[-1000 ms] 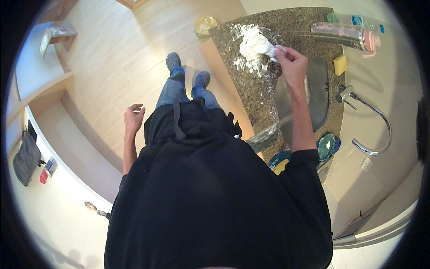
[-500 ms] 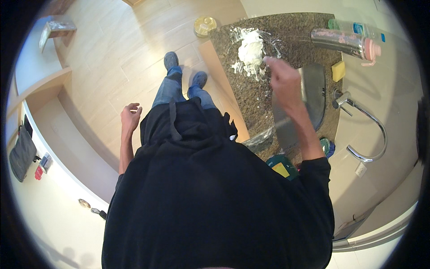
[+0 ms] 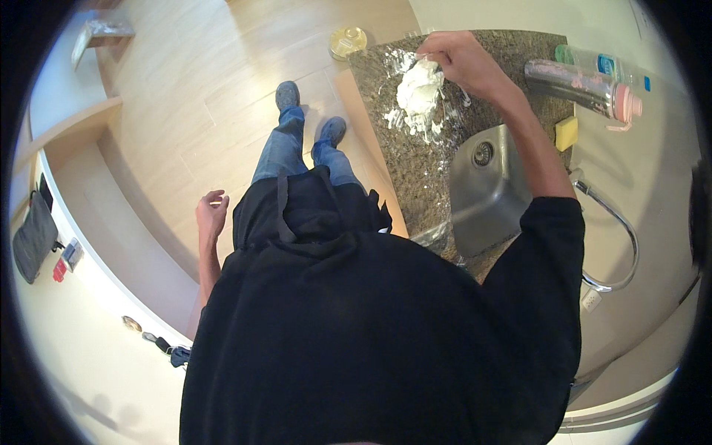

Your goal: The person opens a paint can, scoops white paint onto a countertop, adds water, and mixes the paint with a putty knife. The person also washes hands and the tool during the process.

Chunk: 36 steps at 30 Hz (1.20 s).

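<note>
A soft white doughy mass (image 3: 419, 93) lies heaped on the speckled brown stone counter (image 3: 415, 174), with white smears and powder around it. My right hand (image 3: 461, 63) is over its far right edge. The fingers are closed in a pinch at the mass, and whatever they hold is hidden by the hand. My left hand (image 3: 212, 215) hangs at my side, away from the counter; its fingers are loosely bent and apart, with nothing in them.
Right of the mass is a steel sink (image 3: 482, 193) with a chrome faucet (image 3: 630, 222). Along the wall lie a yellow sponge (image 3: 566, 133), a steel-and-pink bottle (image 3: 582, 87) and a clear plastic bottle (image 3: 630, 73). A round yellowish container (image 3: 347, 43) stands on the floor past the counter's corner.
My right hand has moved away from me, from the right side of the mass to its far edge. The sink shows more now. My left hand still hangs at my side.
</note>
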Each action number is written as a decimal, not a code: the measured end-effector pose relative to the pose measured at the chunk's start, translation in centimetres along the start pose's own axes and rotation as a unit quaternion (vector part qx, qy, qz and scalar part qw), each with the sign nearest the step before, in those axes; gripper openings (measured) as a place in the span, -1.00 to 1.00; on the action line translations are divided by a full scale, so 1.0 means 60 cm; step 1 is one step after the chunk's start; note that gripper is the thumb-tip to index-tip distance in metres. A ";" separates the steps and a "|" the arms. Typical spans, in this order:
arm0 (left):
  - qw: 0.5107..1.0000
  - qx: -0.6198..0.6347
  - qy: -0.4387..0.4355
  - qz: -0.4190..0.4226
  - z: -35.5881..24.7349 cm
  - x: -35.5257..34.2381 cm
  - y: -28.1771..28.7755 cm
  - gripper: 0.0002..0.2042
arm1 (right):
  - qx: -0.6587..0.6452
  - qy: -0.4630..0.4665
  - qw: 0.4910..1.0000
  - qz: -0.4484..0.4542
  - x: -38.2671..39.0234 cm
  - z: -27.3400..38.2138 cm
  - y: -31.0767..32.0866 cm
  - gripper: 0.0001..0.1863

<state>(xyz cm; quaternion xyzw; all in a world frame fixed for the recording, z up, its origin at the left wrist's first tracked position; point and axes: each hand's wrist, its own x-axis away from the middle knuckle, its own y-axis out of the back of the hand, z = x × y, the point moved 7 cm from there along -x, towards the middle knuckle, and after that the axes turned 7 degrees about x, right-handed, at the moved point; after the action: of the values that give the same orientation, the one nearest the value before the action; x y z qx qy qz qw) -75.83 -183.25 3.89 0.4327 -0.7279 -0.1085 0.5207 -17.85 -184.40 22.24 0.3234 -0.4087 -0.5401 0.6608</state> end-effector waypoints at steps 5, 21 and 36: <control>1.000 0.010 -0.011 0.008 -0.018 -0.009 -0.023 -0.68 | 0.135 0.118 0.983 -0.027 0.105 0.073 -0.003 -0.71; 0.995 -0.030 -0.083 0.036 -0.074 -0.039 -0.034 -0.68 | 0.099 -0.013 0.974 -0.204 0.262 0.121 -0.060 -0.74; 0.972 -0.127 -0.151 0.126 -0.198 -0.227 0.014 -0.68 | -0.335 -0.463 0.691 -0.442 0.254 0.062 -0.135 -0.72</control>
<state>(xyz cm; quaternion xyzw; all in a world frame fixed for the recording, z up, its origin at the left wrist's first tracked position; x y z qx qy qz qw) -65.01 -169.15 0.55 0.2467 -0.8269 -0.1978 0.4651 -23.53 -200.91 19.80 -0.0675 -0.2648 -0.9521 0.1370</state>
